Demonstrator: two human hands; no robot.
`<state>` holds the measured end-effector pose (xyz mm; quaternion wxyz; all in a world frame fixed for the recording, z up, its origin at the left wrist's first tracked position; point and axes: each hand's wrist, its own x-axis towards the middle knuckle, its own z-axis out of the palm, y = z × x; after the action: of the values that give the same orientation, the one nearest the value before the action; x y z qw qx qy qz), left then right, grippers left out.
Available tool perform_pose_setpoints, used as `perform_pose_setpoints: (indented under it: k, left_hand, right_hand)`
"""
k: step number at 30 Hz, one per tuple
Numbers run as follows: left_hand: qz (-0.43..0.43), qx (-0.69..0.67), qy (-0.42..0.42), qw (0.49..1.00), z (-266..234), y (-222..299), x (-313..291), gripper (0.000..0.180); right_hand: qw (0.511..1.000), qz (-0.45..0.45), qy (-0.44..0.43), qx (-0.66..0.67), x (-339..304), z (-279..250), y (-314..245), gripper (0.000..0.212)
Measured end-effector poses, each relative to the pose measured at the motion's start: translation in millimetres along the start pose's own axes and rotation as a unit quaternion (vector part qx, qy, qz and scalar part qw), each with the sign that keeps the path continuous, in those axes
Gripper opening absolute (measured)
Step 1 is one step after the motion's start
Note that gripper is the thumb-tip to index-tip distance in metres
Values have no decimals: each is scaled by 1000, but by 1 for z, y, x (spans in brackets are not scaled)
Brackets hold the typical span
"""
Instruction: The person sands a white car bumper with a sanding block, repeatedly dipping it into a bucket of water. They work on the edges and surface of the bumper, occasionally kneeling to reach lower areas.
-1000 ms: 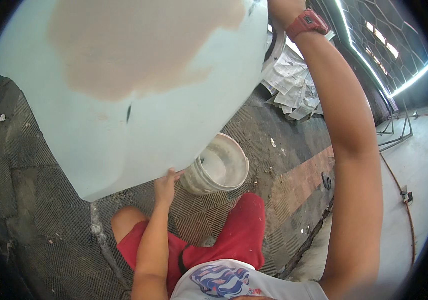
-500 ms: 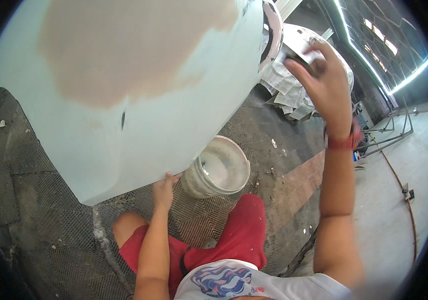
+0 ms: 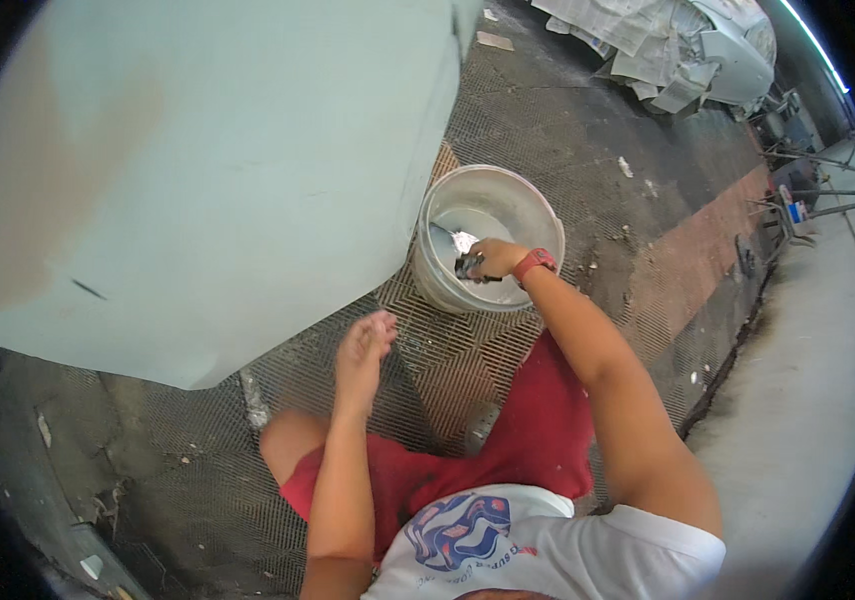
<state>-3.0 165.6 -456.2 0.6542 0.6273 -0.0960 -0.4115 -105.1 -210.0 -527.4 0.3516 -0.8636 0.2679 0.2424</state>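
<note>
My right hand (image 3: 493, 262) reaches into a white plastic bucket (image 3: 555, 215) with cloudy liquid at its bottom. Its fingers are closed around a small dark flat pad (image 3: 466, 266), whose exact kind I cannot make out. My left hand (image 3: 363, 345) is held above the floor mat, left of the bucket and just off the lower edge of a large pale car body panel (image 3: 278, 250). Its fingers are loosely bent and a little apart, with nothing visible in them. A brownish patch (image 3: 18, 240) marks the panel's left part.
Ribbed matting (image 3: 448, 370) covers the floor around my knees. A car part draped in paper sheets (image 3: 648, 50) stands at the far right. Metal stands (image 3: 818, 190) are along the right side, beside a pale strip of floor (image 3: 798, 420).
My right hand has come down from high beside the panel into the bucket, still holding the dark pad. My left hand has let go of the panel's edge. The view has shifted too.
</note>
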Motion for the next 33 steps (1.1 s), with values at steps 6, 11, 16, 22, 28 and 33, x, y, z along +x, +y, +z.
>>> perform_pose_setpoints:
  k: [6,11,16,22,28,33]
  left_hand:
    - [-26,-34,3,999,15,-22,-41,38]
    - [-29,-18,26,999,28,-13,-51,36]
    - [67,106,95,988,55,11,-58,29]
    - [238,329,72,911,94,148,-99,32]
    - [323,321,116,883,162,367,-117,50]
    - [319,349,166,866,201,476,-103,68]
  right_hand:
    - [944,-49,-242,-219,106,44,57,53]
    - [932,79,-147,-321,121,51,64,55]
    - [996,18,-82,-26,59,21,56,59]
    - [877,64,-26,476,-98,-111,-45,23]
    - [961,-198,178,-68,-295,-343,-267,22]
    - [875,-281,252,-305,-384,-431,-420,19]
